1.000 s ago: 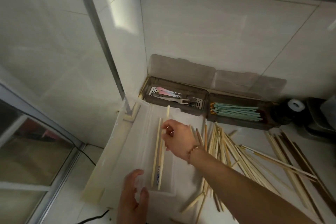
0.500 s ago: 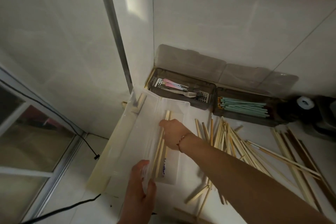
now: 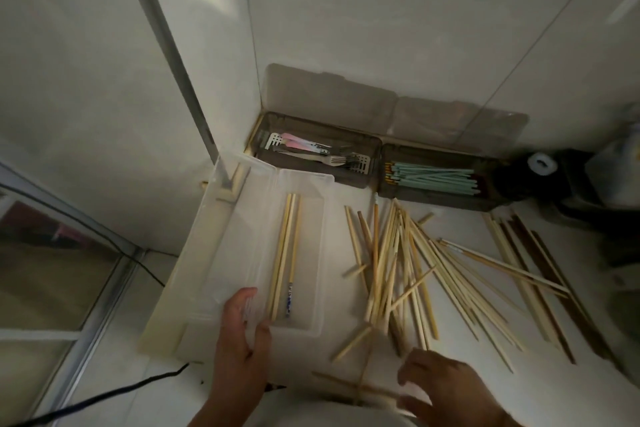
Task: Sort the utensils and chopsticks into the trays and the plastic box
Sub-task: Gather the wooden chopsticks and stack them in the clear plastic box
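A clear plastic box (image 3: 313, 218) lies open on the white counter and holds a few pale wooden chopsticks (image 3: 285, 253). My left hand (image 3: 242, 333) grips the box's near edge, thumb inside. My right hand (image 3: 446, 388) hovers low at the front, fingers apart and holding nothing, just below a loose pile of wooden chopsticks (image 3: 398, 263). Two brown trays stand against the wall: the left tray (image 3: 372, 144) has forks and pink-handled utensils (image 3: 311, 152), the right tray (image 3: 381, 184) has mint-green chopsticks (image 3: 436, 177).
Darker brown chopsticks (image 3: 540, 281) lie among pale ones at the right. A black object with a white roll (image 3: 540, 163) sits in the back right corner. The counter's left edge drops beside a window frame, and a black cable (image 3: 104, 399) runs below.
My right hand has let go of the chopsticks in the clear box and pulled back to the front right. My left hand has moved onto the box's near edge.
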### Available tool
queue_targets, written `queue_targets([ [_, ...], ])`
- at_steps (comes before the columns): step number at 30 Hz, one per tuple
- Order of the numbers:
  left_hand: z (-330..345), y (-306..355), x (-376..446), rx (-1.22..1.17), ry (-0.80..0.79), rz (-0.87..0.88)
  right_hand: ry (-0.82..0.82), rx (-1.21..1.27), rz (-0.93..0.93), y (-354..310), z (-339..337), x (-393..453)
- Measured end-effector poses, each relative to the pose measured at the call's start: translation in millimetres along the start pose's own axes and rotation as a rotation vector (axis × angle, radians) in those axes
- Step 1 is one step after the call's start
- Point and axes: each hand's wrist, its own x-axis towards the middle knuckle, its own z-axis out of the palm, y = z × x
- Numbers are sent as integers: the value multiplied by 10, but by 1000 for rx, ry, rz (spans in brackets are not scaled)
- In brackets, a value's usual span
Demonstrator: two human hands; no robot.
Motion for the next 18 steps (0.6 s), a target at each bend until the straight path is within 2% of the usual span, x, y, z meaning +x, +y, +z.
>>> queue_targets([
  [3, 34, 42, -10, -6, 0, -14, 51, 41, 27, -3, 158, -10],
  [6, 66, 91, -27, -17, 1, -2, 86, -39, 48, -10, 308, -12],
  [11, 80, 86, -38, -9, 1, -8, 284, -82, 39, -97, 359, -19],
  [18, 77, 76, -49, -13, -5, 1, 283, -226, 154, -14, 312, -111],
])
